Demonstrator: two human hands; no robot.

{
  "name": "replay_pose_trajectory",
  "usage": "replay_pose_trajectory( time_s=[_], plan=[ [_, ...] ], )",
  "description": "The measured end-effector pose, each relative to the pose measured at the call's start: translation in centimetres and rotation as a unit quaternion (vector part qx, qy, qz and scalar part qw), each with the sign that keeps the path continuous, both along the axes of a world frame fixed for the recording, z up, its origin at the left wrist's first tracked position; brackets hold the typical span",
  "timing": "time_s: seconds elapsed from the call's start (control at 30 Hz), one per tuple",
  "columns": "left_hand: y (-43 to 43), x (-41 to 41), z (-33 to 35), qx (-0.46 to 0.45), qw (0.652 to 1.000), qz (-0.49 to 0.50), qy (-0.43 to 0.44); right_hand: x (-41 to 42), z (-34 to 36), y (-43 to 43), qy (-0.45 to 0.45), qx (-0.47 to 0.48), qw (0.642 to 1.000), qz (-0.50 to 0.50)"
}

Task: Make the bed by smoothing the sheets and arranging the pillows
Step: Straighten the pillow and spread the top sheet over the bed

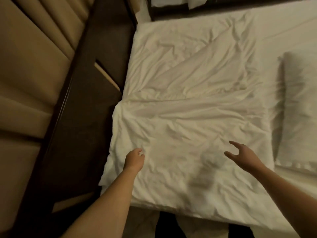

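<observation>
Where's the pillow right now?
In the head view the pillow lies at the far right, beside the rumpled bedding, beyond the right hand.

Left hand [135, 158] pinches wrinkled white duvet [188, 103]; right hand [243, 156] hovers above it, fingers spread; pillow [298, 107] right.

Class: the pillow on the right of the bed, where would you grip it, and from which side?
Likely its near short end, reached from the person's side: the pillow lies lengthwise away, and that end is uncovered and closest.
</observation>
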State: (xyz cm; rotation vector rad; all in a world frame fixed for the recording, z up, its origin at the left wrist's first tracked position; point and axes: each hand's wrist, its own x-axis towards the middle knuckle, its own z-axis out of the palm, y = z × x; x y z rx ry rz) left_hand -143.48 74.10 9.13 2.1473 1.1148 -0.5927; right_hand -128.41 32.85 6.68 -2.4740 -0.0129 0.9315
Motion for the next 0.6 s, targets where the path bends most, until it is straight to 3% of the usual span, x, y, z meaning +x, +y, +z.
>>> replay_pose_trajectory(
  time_s=[0.3,0.6],
  plan=[
    [13.6,-14.7,-8.1,0.046,0.974,-0.098,0.197,-14.7,-8.0,15.2,0.056,-0.026,0.995,0.074],
    [16.3,-19.9,-13.0,0.177,0.906,-0.337,0.184,-21.5,-11.8,17.5,0.083,-0.115,0.956,0.256]
  ],
)
